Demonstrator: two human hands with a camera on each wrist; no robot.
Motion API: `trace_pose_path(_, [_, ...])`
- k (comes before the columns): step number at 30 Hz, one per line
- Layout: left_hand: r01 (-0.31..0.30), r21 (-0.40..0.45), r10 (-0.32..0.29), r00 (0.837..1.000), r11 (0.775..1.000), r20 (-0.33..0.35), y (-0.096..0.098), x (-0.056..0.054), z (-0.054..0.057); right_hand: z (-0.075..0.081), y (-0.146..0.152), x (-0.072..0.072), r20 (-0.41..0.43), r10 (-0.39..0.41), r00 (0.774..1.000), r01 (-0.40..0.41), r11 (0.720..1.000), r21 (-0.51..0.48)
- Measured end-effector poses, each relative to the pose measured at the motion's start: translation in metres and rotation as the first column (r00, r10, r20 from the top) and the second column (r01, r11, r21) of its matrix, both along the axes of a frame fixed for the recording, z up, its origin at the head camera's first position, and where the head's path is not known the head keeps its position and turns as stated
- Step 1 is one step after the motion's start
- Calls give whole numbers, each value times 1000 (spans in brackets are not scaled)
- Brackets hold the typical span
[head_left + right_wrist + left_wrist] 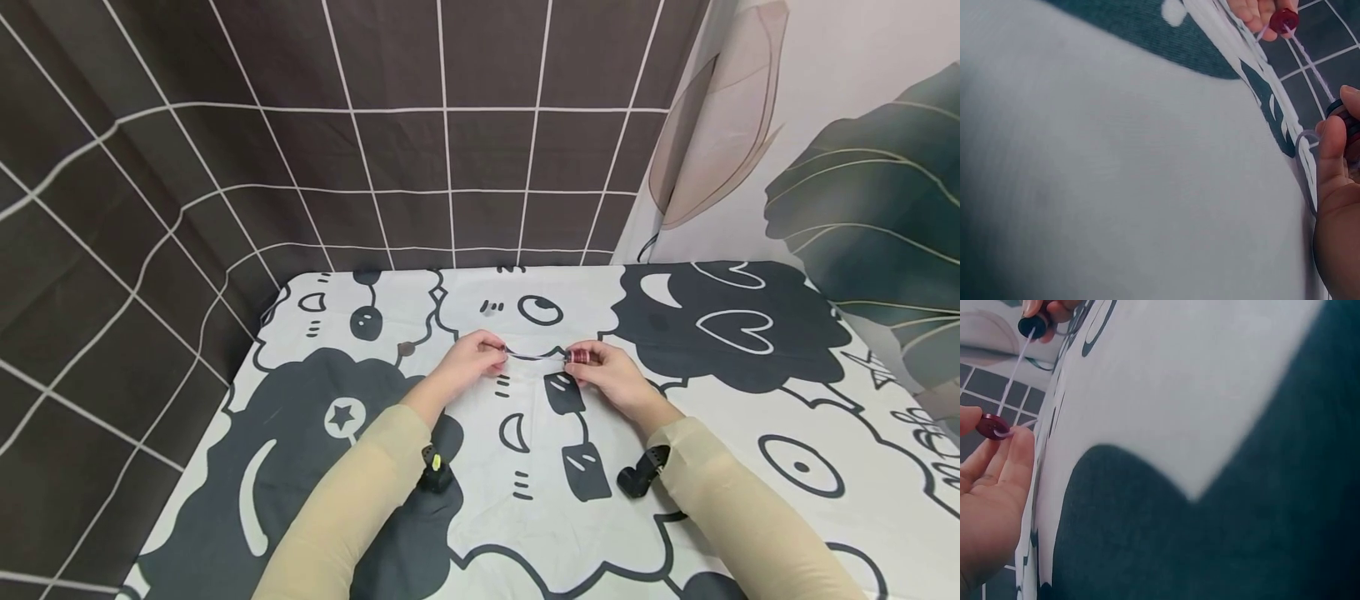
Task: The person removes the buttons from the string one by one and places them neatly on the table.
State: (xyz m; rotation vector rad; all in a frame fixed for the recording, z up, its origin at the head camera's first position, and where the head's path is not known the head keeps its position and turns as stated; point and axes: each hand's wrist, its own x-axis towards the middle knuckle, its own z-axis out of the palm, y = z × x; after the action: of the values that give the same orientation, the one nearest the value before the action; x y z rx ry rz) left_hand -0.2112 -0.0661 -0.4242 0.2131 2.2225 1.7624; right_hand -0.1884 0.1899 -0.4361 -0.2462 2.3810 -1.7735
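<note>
My left hand point(471, 360) pinches a dark red button point(992, 427) between thumb and fingers. A pale string point(1012, 378) runs through that button and stretches across to my right hand point(618, 375). There, thumb and fingers grip a short stack of dark and red buttons point(577, 357), its dark end facing the left hand. In the right wrist view, the single red button point(1284, 22) shows at the top, and a loose loop of string point(1299, 150) hangs beside the right hand. The fingers hide part of the stack.
Below both hands spreads a white cloth point(480, 492) with black cartoon shapes. A dark curtain with white grid lines point(405, 150) hangs behind and to the left. At the right is a leaf-patterned curtain point(862, 192). Wrist cameras point(641, 473) sit on both wrists.
</note>
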Motion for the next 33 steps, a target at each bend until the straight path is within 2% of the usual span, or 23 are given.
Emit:
trace_pose_path(11, [0, 6, 0, 1000, 1000, 1, -7, -4, -3, -2, 2, -2, 4, -4, 1000, 4, 1000, 6])
trace_pose_path(23, [-27, 8, 27, 999, 1000, 29, -14, -3, -3, 1, 6, 2, 13, -2, 1000, 1, 1000, 22])
trace_pose_path(33, [-55, -1, 55, 998, 998, 15, -24, -8, -6, 4, 6, 1, 2, -1, 1000, 1, 1000, 25])
